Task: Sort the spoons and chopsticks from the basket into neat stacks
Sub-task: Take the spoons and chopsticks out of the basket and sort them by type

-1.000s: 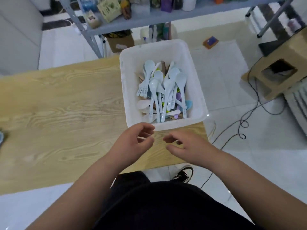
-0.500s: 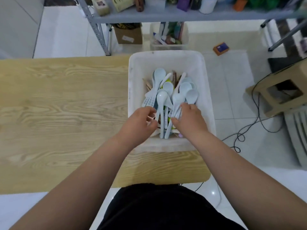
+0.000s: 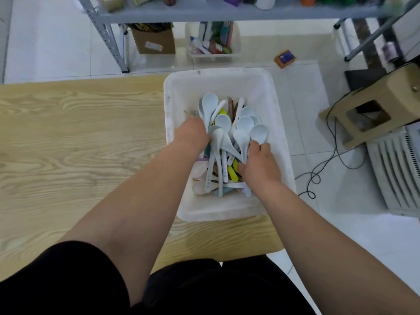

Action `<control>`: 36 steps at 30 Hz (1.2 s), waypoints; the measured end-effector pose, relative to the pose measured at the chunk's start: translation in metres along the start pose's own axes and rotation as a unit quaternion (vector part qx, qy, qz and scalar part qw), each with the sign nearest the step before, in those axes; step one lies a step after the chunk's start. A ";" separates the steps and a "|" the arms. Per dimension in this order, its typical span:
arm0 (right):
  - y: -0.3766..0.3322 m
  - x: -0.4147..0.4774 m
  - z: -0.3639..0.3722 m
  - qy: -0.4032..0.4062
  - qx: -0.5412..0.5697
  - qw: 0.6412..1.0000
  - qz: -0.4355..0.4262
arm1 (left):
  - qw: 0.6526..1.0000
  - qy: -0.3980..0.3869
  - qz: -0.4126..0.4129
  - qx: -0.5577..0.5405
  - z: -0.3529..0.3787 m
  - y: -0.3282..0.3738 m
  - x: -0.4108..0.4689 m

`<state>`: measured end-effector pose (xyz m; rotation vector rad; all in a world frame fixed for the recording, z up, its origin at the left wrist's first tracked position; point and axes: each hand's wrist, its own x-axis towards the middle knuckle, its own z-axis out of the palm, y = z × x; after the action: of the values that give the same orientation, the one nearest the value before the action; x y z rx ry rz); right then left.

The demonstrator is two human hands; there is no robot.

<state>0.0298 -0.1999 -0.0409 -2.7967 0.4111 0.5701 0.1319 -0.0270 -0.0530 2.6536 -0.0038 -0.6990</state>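
Pale blue plastic spoons [image 3: 229, 142] lie heaped in the white plastic basket [image 3: 281, 142] at frame centre, handles running toward the lower edge. The right hand [image 3: 259, 165] fingers pinch handles; the left hand [image 3: 192, 135] fingers are buried, state unclear. The wooden surface [image 3: 79, 144] left awaits stacks.

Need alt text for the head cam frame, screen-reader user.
Seen from above, both bare hands reach into a white basket of pale blue spoons at the right end of a wooden table; the left hand and right hand are both in the pile. Whether either grips anything is unclear. A shelf stands beyond on the tiled floor.
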 end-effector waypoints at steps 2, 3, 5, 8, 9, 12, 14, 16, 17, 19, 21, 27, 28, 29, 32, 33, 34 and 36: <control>0.001 0.001 -0.004 -0.002 -0.022 1.000 -0.004 | 1.000 -0.016 -0.009 0.007 -0.003 0.004 -0.002; 0.001 0.001 -0.005 -0.004 -0.029 1.000 -0.008 | 1.000 -0.023 -0.016 0.014 -0.004 0.007 -0.004; 0.002 0.003 -0.009 -0.010 -0.023 1.000 -0.017 | 0.999 -0.038 -0.033 0.021 -0.007 0.010 -0.010; 0.010 0.006 -0.017 -0.033 0.028 0.999 -0.016 | 0.996 -0.035 -0.078 -0.038 -0.008 0.010 -0.030; 0.014 0.006 -0.021 -0.040 0.054 0.998 -0.018 | 0.990 -0.025 -0.103 -0.090 -0.007 0.011 -0.040; 0.029 0.003 -0.030 -0.073 0.154 0.985 -0.033 | 0.955 0.003 -0.162 -0.250 0.000 0.014 -0.073; 0.037 -0.001 -0.031 -0.108 0.238 0.965 -0.032 | 0.929 0.026 -0.167 -0.331 0.006 0.021 -0.096; 0.040 -0.008 -0.034 -0.151 0.377 0.914 -0.009 | 0.907 0.057 -0.154 -0.387 0.013 0.030 -0.121; 0.041 -0.012 -0.035 -0.174 0.444 0.879 0.006 | 0.898 0.069 -0.143 -0.410 0.017 0.036 -0.135; 0.043 -0.022 -0.040 -0.218 0.535 0.817 0.013 | 0.870 0.083 -0.131 -0.468 0.027 0.049 -0.162; 0.045 -0.031 -0.042 -0.260 0.581 0.771 -0.008 | 0.838 0.090 -0.125 -0.524 0.037 0.060 -0.186; 0.042 -0.068 -0.043 -0.339 0.589 0.729 -0.076 | 0.830 0.112 -0.140 -0.528 0.055 0.070 -0.247; 0.041 -0.075 -0.040 -0.343 0.582 0.733 -0.086 | 0.816 0.113 -0.144 -0.548 0.058 0.071 -0.256; 0.039 -0.082 -0.037 -0.345 0.577 0.734 -0.093 | 0.797 0.114 -0.148 -0.575 0.059 0.071 -0.264; 0.034 -0.102 -0.027 -0.352 0.564 0.740 -0.102 | 0.755 0.117 -0.145 -0.629 0.061 0.066 -0.286; 0.032 -0.108 -0.024 -0.355 0.559 0.741 -0.109 | 0.753 0.118 -0.139 -0.632 0.062 0.061 -0.294; 0.028 -0.114 -0.020 -0.358 0.553 0.743 -0.116 | 0.754 0.120 -0.136 -0.631 0.062 0.055 -0.302; 0.019 -0.127 -0.014 -0.368 0.540 0.746 -0.129 | 0.757 0.132 -0.142 -0.624 0.062 0.044 -0.320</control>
<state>-0.0841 -0.1932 0.0203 -1.3269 0.0882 0.9101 -0.1735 -0.0582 0.0649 1.3961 0.7011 -0.2058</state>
